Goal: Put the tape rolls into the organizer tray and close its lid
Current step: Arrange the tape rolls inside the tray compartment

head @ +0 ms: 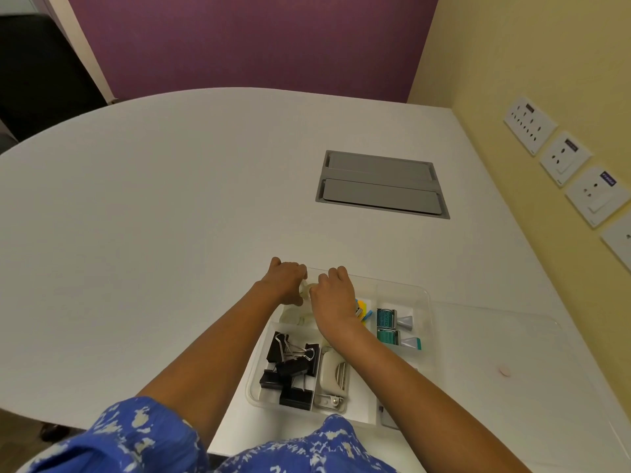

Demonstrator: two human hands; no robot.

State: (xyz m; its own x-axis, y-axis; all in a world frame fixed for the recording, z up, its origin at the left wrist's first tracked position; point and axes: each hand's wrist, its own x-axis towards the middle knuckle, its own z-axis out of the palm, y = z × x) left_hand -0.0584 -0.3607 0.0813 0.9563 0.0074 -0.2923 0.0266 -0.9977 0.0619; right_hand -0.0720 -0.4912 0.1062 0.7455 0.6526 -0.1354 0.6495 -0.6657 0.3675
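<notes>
Hiding a pale tape roll (305, 289), both hands (309, 285), tray (403, 290) corner.

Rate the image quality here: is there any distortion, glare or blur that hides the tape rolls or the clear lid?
Head view: wide-angle bending curves the table edge; lighting is soft and even, no harsh glare. The transparent lid is faint against white. The tape roll is mostly hidden between left hand and right hand.

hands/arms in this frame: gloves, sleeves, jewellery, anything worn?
Both the left hand and right hand are bare: no gloves, rings, watch or bands visible. Forearms are uncovered. Loose blue sleeves with a white splotch print start near the elbows.
</notes>
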